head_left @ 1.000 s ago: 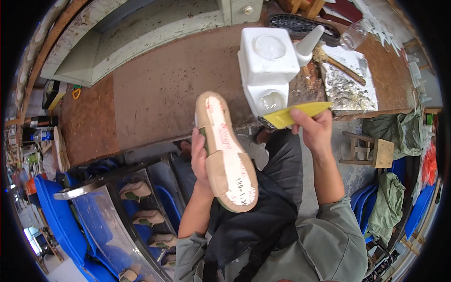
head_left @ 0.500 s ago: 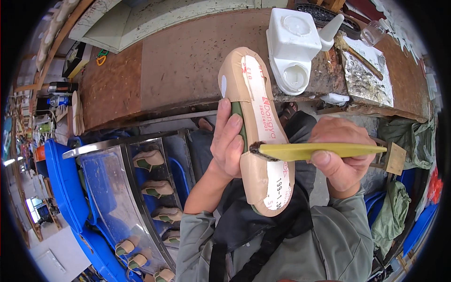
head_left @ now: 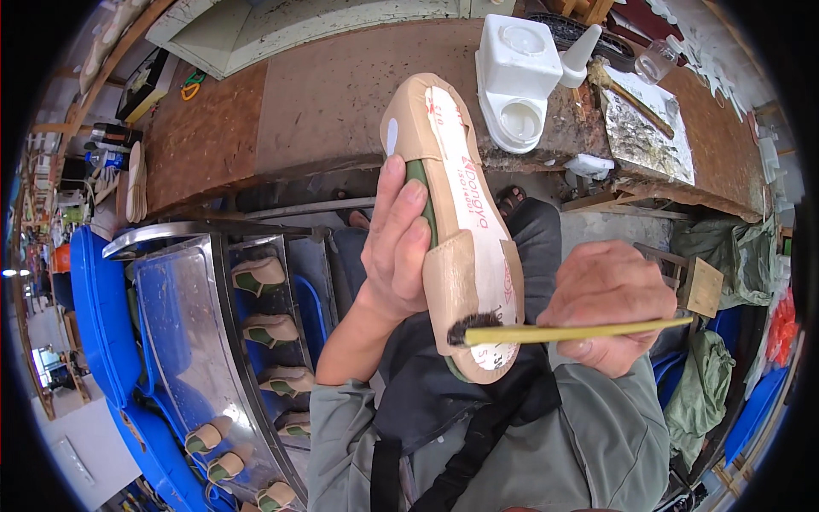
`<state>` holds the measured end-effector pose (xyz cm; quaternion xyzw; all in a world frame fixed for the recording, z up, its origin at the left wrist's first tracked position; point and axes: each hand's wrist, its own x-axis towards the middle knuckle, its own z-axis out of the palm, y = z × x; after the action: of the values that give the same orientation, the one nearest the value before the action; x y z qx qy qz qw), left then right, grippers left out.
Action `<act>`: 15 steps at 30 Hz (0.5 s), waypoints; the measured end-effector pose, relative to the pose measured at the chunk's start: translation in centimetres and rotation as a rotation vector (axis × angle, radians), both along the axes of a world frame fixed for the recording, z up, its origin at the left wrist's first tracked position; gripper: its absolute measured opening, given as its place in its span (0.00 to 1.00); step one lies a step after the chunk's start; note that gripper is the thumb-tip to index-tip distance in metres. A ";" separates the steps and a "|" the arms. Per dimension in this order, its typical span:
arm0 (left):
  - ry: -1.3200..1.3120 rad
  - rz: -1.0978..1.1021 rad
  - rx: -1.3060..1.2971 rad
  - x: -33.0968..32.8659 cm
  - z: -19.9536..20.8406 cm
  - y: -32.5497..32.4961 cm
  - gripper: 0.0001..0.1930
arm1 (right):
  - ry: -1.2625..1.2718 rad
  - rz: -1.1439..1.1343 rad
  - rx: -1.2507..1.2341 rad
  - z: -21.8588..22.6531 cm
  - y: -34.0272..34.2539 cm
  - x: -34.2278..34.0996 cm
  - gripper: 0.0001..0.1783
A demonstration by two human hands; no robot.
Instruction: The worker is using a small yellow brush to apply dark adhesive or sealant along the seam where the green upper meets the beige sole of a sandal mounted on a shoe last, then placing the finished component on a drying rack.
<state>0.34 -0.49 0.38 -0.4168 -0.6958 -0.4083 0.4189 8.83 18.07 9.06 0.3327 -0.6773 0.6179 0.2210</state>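
Note:
A beige and green shoe upper [head_left: 448,275] on its last is held sole side up, toe pointing away, above my lap. Its white insole [head_left: 467,183] shows down the middle, with the beige edges folded over it. My left hand [head_left: 398,243] is wrapped round the shoe's left side, thumb hidden beneath. In my right hand [head_left: 607,305] is a brush [head_left: 580,332] with a flat yellow handle, held level. The brush's dark bristles touch the folded edge near the heel.
A white plastic dispenser [head_left: 520,81] stands on the brown workbench [head_left: 341,111] ahead. To its right, another brush [head_left: 636,101] lies on a stained white sheet [head_left: 653,141]. At left, a metal rack [head_left: 175,316] carries several similar shoes [head_left: 271,329], beside blue bins [head_left: 102,320].
The brush has moved down along the shoe's left edge, from mid-sole toward the heel, my right hand going with it. My left hand keeps its hold on the shoe.

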 end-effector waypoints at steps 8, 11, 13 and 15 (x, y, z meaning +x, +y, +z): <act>0.021 0.033 -0.004 1.2 1.0 -0.4 0.30 | -0.214 -0.213 -0.148 0.5 -0.7 0.7 0.08; -0.011 -0.010 0.028 1.4 0.8 -0.4 0.30 | -0.066 -0.068 -0.108 0.3 -0.8 1.0 0.09; -0.056 -0.017 0.013 2.0 1.1 -0.8 0.31 | -0.061 -0.056 -0.107 0.5 -1.1 1.7 0.09; -0.058 0.017 -0.007 2.1 1.5 -1.1 0.31 | -0.040 -0.039 -0.114 0.6 -1.3 2.0 0.10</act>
<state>2.49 -1.58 1.85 -0.4002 -0.7125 -0.4143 0.4006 10.86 16.79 9.66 0.2937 -0.6517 0.6575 0.2380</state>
